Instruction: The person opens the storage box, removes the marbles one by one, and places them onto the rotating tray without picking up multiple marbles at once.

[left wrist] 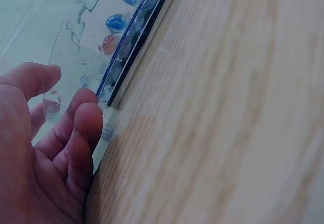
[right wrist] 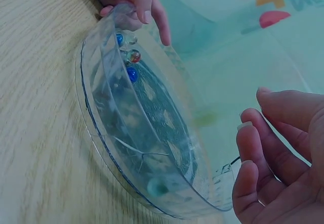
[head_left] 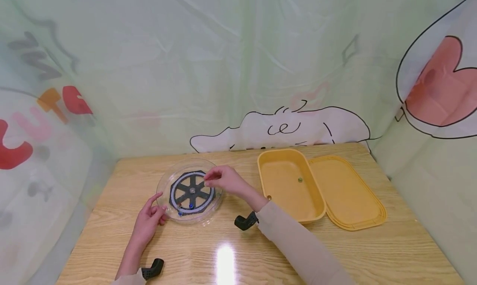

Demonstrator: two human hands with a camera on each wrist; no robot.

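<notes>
A clear round dish (head_left: 161,184) with a black-and-white wheel pattern stands on the table's left half. Inside its near side sit a blue marble (right wrist: 132,74), a reddish marble (right wrist: 134,56) and another blue marble (head_left: 180,213). My left hand (head_left: 147,220) rests against the dish's near-left rim, forefinger extended along it. Over the far right part of the dish is my right hand (head_left: 225,179), thumb and fingers bent. The right wrist view shows a gap between thumb and fingertips and nothing held; a greenish blur (right wrist: 205,118) hangs beside them. A green round shape (right wrist: 158,186) shows through the wall.
To the right of the dish stands a yellow bin (head_left: 285,150) holding a green marble (head_left: 300,179) and a brown marble (head_left: 269,197). A yellow lid (head_left: 346,189) lies against its right side. A printed curtain (head_left: 223,69) surrounds the wooden table (head_left: 193,252).
</notes>
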